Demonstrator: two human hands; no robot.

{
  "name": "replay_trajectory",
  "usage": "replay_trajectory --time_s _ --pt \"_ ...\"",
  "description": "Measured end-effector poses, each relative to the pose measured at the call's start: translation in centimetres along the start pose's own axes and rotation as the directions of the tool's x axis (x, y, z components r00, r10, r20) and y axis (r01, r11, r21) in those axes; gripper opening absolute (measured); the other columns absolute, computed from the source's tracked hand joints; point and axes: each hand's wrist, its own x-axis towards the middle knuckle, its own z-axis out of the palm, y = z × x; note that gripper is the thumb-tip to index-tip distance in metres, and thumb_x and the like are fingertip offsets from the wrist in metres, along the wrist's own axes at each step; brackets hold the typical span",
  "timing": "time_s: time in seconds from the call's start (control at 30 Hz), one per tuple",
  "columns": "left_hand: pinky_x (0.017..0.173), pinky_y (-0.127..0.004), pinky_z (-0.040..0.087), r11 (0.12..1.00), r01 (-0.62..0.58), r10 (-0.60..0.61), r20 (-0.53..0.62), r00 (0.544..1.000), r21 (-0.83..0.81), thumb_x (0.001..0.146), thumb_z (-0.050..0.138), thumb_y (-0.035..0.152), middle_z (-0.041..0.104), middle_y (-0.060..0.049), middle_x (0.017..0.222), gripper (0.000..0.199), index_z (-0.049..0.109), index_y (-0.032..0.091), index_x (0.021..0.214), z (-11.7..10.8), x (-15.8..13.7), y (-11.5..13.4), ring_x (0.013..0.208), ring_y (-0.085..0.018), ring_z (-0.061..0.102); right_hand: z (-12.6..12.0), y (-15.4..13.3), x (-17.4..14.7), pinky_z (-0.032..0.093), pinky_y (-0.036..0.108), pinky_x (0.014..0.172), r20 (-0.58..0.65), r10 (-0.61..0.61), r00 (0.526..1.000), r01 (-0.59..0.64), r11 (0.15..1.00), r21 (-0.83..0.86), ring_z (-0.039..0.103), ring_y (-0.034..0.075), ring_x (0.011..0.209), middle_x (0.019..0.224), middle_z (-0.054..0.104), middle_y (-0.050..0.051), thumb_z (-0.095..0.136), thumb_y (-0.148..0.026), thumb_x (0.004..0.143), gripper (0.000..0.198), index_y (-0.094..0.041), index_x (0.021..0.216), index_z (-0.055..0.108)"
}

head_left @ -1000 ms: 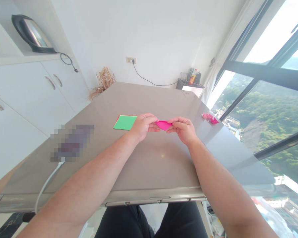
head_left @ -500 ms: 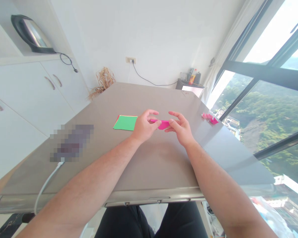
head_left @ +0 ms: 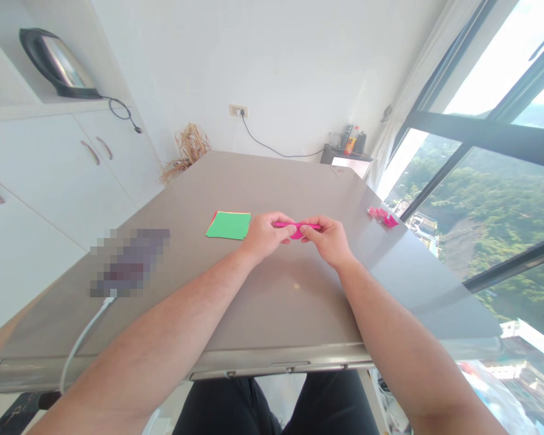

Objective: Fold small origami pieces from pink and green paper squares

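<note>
A folded piece of bright pink paper (head_left: 298,234) is held above the table between my two hands. My left hand (head_left: 268,234) is closed on its left part, the thumb pressing on the near face. On the right part, my right hand (head_left: 327,239) pinches it the same way, with the two thumb tips close together near the middle. Fingers cover much of the paper, so its full shape is hidden. Just left of my left hand lies a stack of coloured paper (head_left: 229,225), green on top with a red edge showing behind.
Several small folded pink paper pieces (head_left: 382,216) lie near the table's right edge by the window. A pixelated dark object (head_left: 129,264) with a white cable (head_left: 84,338) rests at the left of the grey-brown table (head_left: 272,314). Dried plant stalks (head_left: 193,145) stand beyond the far left corner.
Both hands have moved closer together on the pink paper. Fingers that were raised and spread have closed down around it, and the thumbs have come to its middle.
</note>
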Motion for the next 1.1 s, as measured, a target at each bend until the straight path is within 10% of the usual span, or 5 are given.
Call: replay_trajectory --time_s 1.1 --pt "0.072 -0.031 0.058 0.999 -0.037 0.037 -0.005 0.999 0.039 0.075 0.078 0.035 0.077 -0.005 0.078 0.021 0.074 0.017 0.085 0.18 -0.09 0.1 0.075 -0.021 0.075 0.38 -0.14 -0.28 0.053 0.033 0.067 -0.036 -0.066 0.997 0.063 0.994 -0.089 0.068 0.018 0.07 0.076 0.073 0.002 0.072 -0.035 0.078 0.016 -0.021 0.085 0.076"
